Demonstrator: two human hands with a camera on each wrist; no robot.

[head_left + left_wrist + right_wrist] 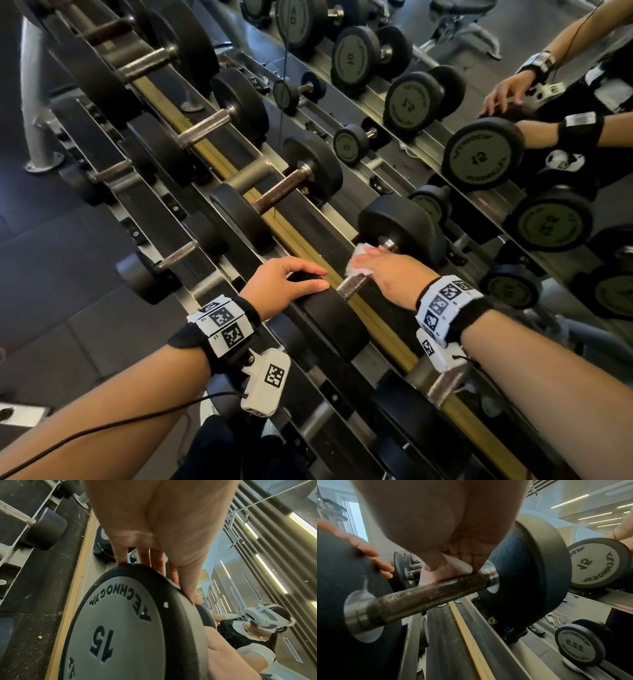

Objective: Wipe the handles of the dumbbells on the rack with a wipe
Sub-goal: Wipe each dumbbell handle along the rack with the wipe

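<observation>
A black 15 dumbbell lies on the rack's upper tier. Its rusty knurled handle (352, 286) (428, 596) runs between a near head (329, 318) (120, 628) and a far head (400, 222) (530, 574). My left hand (318, 277) (154, 563) grips the near head, fingers (373, 561) curled over its rim. My right hand (373, 257) (453, 555) holds a white wipe (359, 262) (450, 568) pressed onto the handle near the far head. The handle's near part is bare.
More dumbbells (281, 185) line the upper tier (308, 246) toward the far left, and smaller ones (171, 260) sit on the lower tier. A mirror (479, 161) behind the rack reflects the dumbbells and my arms. Another dumbbell's handle (445, 383) lies under my right forearm.
</observation>
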